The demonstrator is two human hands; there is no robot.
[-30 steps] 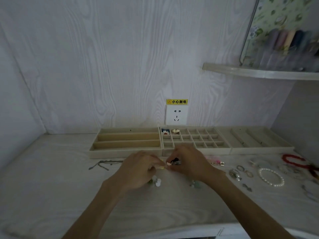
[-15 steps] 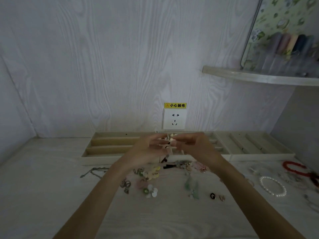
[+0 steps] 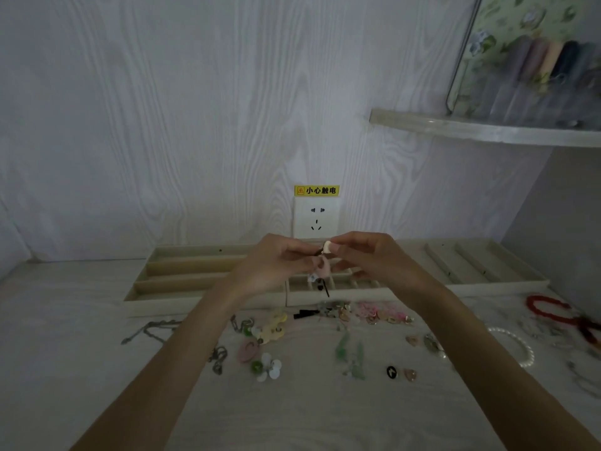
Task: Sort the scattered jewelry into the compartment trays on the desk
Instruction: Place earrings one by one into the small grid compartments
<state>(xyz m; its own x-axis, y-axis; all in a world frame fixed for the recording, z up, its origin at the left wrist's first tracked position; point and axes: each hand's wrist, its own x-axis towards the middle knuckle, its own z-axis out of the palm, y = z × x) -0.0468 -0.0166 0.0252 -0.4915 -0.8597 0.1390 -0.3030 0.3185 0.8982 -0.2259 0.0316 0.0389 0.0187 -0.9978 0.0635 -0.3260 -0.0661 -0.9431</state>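
Both hands raised over the trays (image 3: 201,281). Our left grip (image 3: 276,265) and right grip (image 3: 367,258) pinch one tangled earring cluster (image 3: 322,266) between them, fingers clamped on it; a black bit dangles below. Under the grips, loose jewelry (image 3: 270,333) crowds the desk (image 3: 81,369). Right of them: pearl bracelet (image 3: 523,346), red beads (image 3: 549,312). Behind: socket (image 3: 316,218). The long slots left of the grips look bare; the middle tray's cells are mostly hidden behind the hands.
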